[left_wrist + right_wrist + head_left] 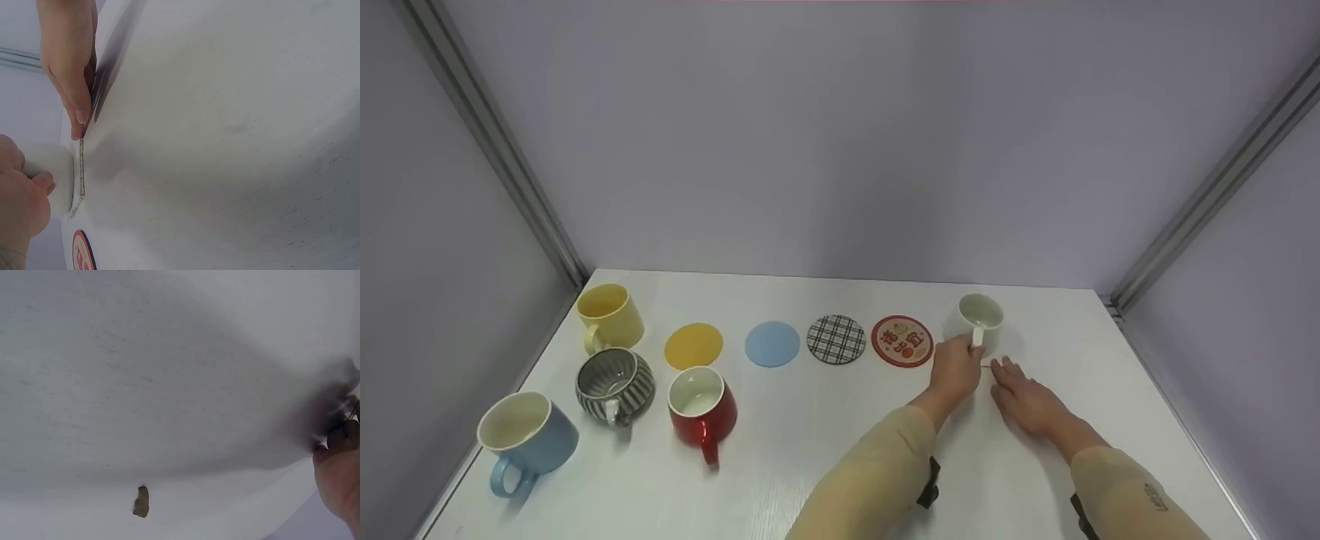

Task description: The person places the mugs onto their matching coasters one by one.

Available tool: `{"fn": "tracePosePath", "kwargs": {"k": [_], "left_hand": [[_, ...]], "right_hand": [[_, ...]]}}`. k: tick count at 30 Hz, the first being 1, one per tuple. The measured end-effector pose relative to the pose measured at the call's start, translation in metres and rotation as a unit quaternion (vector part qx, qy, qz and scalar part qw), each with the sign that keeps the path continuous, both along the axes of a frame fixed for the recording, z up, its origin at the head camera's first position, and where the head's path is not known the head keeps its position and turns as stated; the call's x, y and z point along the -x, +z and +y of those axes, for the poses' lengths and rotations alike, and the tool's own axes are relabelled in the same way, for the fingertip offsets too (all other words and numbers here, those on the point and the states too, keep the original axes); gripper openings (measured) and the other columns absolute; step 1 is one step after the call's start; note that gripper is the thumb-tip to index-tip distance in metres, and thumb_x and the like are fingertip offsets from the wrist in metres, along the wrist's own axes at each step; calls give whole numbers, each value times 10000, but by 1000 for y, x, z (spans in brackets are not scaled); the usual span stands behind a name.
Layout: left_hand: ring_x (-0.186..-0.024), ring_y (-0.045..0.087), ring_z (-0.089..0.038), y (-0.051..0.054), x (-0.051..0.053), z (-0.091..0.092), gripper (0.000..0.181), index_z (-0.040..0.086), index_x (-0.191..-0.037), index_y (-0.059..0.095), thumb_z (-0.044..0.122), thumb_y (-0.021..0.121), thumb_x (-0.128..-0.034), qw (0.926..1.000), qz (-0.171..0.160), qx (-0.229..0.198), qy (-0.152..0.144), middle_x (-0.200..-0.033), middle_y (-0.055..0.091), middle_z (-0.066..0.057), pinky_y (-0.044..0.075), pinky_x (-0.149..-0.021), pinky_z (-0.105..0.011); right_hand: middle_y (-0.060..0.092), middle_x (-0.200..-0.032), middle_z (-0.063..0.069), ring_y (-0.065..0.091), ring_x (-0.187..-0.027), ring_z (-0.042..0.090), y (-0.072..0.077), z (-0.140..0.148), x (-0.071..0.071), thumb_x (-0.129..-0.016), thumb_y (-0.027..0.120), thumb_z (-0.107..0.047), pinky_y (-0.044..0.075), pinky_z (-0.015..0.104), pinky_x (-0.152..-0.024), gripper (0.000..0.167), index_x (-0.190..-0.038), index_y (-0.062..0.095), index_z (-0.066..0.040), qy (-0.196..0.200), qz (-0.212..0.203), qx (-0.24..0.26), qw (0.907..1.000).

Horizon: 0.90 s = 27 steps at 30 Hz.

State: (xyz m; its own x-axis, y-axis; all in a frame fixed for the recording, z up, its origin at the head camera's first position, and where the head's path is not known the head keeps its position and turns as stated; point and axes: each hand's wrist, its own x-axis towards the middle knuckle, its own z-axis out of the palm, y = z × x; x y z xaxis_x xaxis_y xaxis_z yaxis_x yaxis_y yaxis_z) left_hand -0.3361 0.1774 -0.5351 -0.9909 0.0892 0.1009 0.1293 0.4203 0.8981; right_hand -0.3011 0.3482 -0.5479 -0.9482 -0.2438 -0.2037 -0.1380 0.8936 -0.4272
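In the head view my left hand (958, 369) grips the handle of a white mug (981, 311) at the right of the row of coasters. The left wrist view shows this mug (53, 171) over a thin, pale, straight-edged coaster (82, 169). My right hand (1027, 401) lies low over the table, its fingers extended toward that coaster's right edge and touching it. Just left of the mug lies a round red coaster (902, 341) with characters printed on it. Most of the pale coaster is hidden by my left hand and the mug.
Further left lie checked (836, 340), blue (772, 344) and yellow (694, 346) round coasters. Toward the left edge stand a yellow mug (619, 319), a grey striped mug (619, 386), a red mug (706, 416) and a light blue mug (540, 442). Walls enclose the table (780, 480).
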Motion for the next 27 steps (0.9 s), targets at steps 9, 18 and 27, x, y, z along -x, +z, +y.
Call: {"fn": "tracePosePath", "kwargs": {"k": [9,18,27], "left_hand": [[-778,551,-73,0,1,3,106,99,-1058,732,174,658,-1068,9997,-144,21,-173,-854,614,87,507,-733,-263],[-761,552,-67,1,4,7,115,104,-1093,731,184,651,-1073,9991,-367,-44,-192,-828,592,92,501,-717,-257],[-715,531,-72,3,2,4,106,73,-1035,736,138,657,-1062,9996,-39,58,-275,-783,579,81,474,-661,-238]], "right_hand": [[174,-1696,299,165,-1555,512,-2,2,1,-1165,352,-333,179,647,-1225,602,-1652,248,5,-14,23,-52,10000],[180,-1692,303,181,-1546,522,-2,1,0,-1163,371,-314,194,658,-1216,597,-1648,252,12,12,98,-72,9999],[162,-1700,292,157,-1556,509,1,-1,0,-1160,363,-301,176,648,-1225,591,-1652,242,3,-44,-29,-80,10000]]}}
